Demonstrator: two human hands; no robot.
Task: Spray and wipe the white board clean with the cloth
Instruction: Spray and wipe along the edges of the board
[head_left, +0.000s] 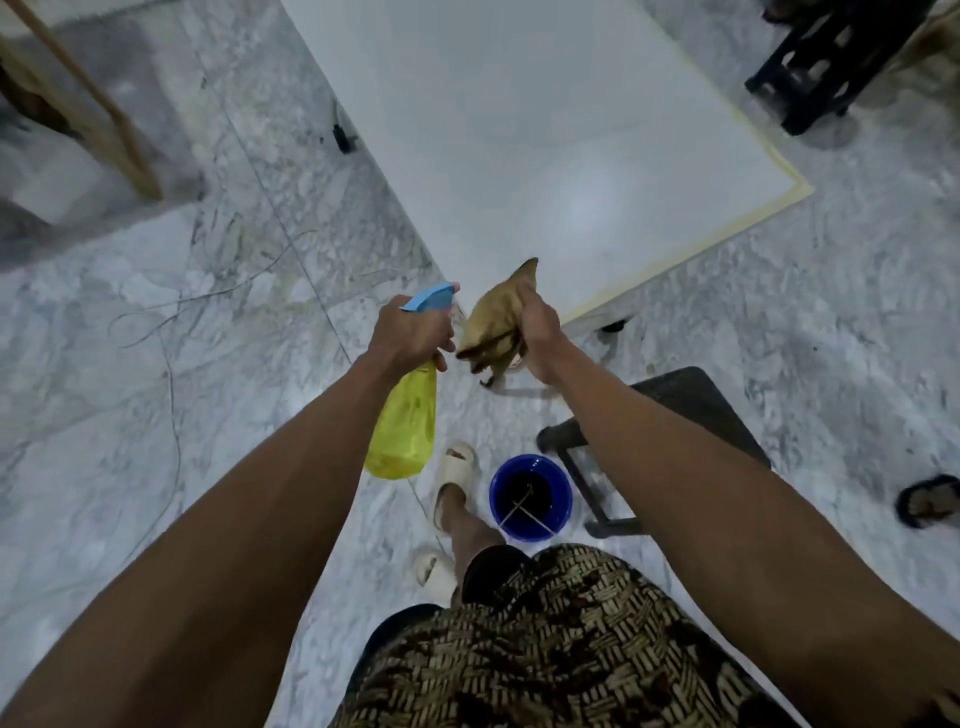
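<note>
The white board (519, 135) lies flat ahead, showing no spray or wipe marks, so the work seems barely begun. At its near corner the left hand (413, 332) grips a yellow spray bottle (405, 421), while the right hand (537, 330) clutches the bunched cloth (493, 317); both spraying and wiping appear left to do.

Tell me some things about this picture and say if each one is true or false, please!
1. The left hand holds a yellow plastic spray bottle with a blue nozzle. True.
2. The right hand is empty. False: it grips a crumpled tan cloth.
3. The cloth is pressed flat in the middle of the large white board. False: it hangs bunched in the hand, near the board's closest corner.
4. A round blue bucket stands on the marble floor by the person's feet. True.
5. The bucket sits on top of the black stool. False: it is on the floor beside the stool.
</note>
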